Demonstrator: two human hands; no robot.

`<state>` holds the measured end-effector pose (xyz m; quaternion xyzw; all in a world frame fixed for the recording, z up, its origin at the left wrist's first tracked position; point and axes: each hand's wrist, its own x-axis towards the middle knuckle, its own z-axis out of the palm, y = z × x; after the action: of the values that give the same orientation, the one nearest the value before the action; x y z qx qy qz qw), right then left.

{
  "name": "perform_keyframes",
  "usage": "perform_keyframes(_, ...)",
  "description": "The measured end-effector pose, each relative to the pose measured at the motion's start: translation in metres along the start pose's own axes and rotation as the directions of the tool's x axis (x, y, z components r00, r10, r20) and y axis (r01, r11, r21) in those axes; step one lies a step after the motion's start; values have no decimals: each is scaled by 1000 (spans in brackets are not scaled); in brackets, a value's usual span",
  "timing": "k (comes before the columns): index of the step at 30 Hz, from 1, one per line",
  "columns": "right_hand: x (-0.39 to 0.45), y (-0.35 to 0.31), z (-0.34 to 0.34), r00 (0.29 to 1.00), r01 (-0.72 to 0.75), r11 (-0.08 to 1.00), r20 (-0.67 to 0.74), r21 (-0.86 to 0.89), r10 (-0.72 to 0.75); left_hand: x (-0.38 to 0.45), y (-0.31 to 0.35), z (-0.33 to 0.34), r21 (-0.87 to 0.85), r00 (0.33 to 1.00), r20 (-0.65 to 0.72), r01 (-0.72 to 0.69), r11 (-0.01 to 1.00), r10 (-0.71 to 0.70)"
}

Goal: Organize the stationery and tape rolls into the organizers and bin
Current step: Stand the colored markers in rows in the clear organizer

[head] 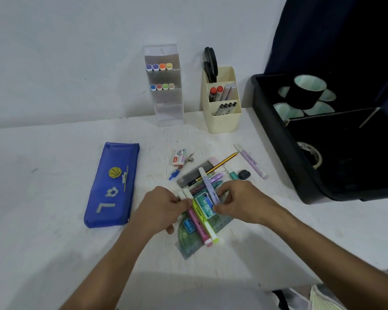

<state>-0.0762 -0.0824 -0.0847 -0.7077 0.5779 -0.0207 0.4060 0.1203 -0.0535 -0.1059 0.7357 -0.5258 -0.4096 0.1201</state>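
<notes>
Two hands point(166, 209) on two highlighters point(202, 222)

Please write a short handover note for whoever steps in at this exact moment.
Left hand: fingers closed on the caps of the pink and yellow highlighters in the pile.
Right hand: pinching the purple highlighter over the staples box.
Done: markers in the clear organizer; scissors and pens in the cream organizer; tape rolls in the black bin.
Left: the loose pile on the table, including pencil, ruler set and small boxes. Blue pencil case lies apart.
</notes>
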Motion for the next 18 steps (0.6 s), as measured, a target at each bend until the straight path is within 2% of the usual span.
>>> perform_keyframes(3, -1, -1, 0, 1000, -15, 999, -8, 41, 15, -3, 1, 2, -106, 1000, -10, 1, 994, -2)
perform_keyframes(6, -1, -2, -6, 999, -33, 993, -15, 115, 35, -4, 5, -4, -243, 996, -86, -32, 970, 11)
perform_keyframes(11, 8, -9, -19, 997, -6, 925, -70, 379, 35, 2, 23, -35, -484, 976, -217, -126, 866, 21)
perform_keyframes(16, 25, -33, -36, 995, 50, 771, -96, 635, 15, 29, 41, -72, -553, 924, -381, -257, 793, 34)
perform_keyframes(18, 33, -46, -46, 987, 111, 731, -159, 673, -3, 41, 50, -86, -541, 898, -438, -298, 787, 38)
